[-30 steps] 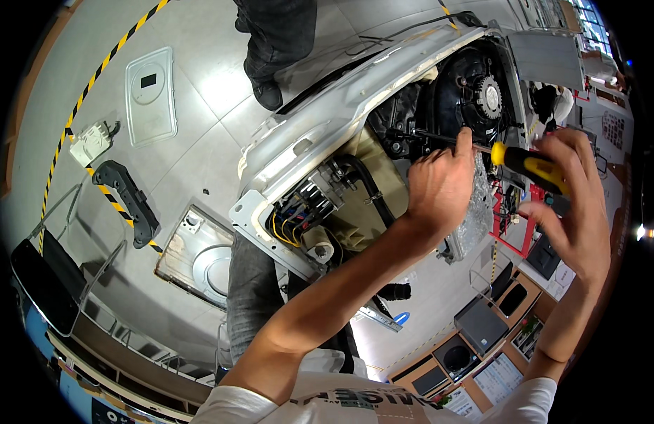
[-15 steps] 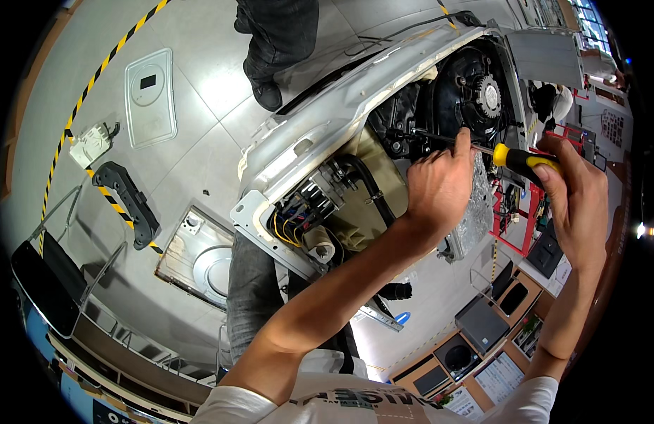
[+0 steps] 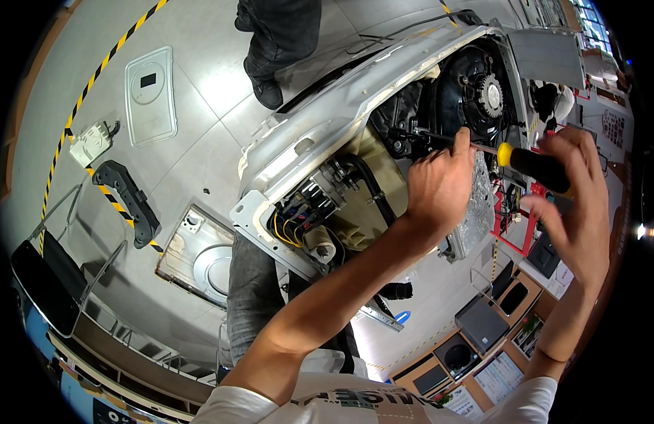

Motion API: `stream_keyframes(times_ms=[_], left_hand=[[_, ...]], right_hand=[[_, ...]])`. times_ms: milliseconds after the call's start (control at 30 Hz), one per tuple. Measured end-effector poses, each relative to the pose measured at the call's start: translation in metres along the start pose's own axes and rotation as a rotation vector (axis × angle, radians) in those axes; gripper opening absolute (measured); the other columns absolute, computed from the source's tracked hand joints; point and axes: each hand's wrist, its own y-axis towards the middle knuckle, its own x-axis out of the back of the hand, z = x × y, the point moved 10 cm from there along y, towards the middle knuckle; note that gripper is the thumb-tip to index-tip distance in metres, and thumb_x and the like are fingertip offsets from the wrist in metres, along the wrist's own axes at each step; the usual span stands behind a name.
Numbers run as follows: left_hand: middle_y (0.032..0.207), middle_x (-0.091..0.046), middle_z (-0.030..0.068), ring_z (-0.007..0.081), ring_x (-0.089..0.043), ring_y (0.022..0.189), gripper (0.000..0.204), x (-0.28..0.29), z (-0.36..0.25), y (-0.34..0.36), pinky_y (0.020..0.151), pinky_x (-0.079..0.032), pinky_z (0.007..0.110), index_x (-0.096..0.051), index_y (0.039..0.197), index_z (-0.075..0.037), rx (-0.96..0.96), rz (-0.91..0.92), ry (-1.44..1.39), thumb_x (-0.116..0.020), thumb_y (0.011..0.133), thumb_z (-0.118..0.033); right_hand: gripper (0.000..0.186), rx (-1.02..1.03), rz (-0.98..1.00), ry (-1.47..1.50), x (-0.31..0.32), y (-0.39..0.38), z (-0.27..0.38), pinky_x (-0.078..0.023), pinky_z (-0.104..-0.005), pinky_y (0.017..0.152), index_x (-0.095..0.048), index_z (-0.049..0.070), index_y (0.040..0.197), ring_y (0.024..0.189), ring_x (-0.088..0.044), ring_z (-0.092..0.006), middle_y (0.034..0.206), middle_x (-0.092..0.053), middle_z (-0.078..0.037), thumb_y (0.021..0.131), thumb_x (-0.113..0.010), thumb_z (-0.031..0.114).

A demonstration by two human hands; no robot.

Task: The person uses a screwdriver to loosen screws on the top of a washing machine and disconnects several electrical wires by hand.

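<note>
Screwdriver [image 3: 535,167]: left hand [image 3: 440,187] curled, forefinger [image 3: 462,143] across shaft [image 3: 486,148], grip hidden; right hand [image 3: 583,205] loosely spread at handle, thumb [image 3: 546,213] clear.

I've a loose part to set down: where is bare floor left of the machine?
Bare floor shows between the pale rectangular panel and the lower black shoe, and between that panel and the ringed metal plate, save one small dark scrap. Crowded: the machine's right end, with left hand, screwdriver and right hand.
</note>
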Motion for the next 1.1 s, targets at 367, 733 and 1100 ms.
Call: stream_keyframes(times_ms=[367, 733, 1100], left_hand=[[0.065, -0.063, 0.0147, 0.0331, -0.063, 0.059, 0.024, -0.003, 0.014, -0.002, 0.055, -0.048, 0.043, -0.055, 0.113, -0.004, 0.087, 0.139, -0.035, -0.053, 0.093, -0.018], [0.065, -0.062, 0.0117, 0.0299, -0.064, 0.062, 0.014, 0.000, 0.009, 0.002, 0.056, -0.050, 0.040, -0.057, 0.098, -0.005, -0.007, 0.036, -0.056, -0.056, 0.090, -0.016], [0.069, -0.063, 0.0136, 0.0317, -0.063, 0.064, 0.018, -0.002, 0.010, 0.003, 0.056, -0.048, 0.042, -0.057, 0.105, -0.004, 0.003, 0.071, -0.077, -0.055, 0.091, -0.016]], right_hand=[[0.017, -0.139, -0.022, -0.091, 0.000, -0.008, -0.019, -0.041, -0.0302, 0.057, -0.060, -0.002, 0.097, 0.063, -0.053, -0.0235, 0.077, -0.055, -0.012, 0.084, -0.065, 0.008], [0.015, -0.128, -0.020, -0.112, -0.001, -0.008, -0.018, -0.041, -0.0305, 0.056, -0.060, -0.001, 0.097, 0.061, -0.052, -0.0221, 0.078, -0.055, -0.011, 0.084, -0.064, 0.006], [0.019, -0.138, 0.026, -0.084, -0.001, -0.008, -0.021, -0.045, -0.0296, 0.063, -0.060, -0.002, 0.098, 0.071, -0.058, -0.0237, 0.087, -0.059, -0.013, 0.081, -0.066, 0.004]])
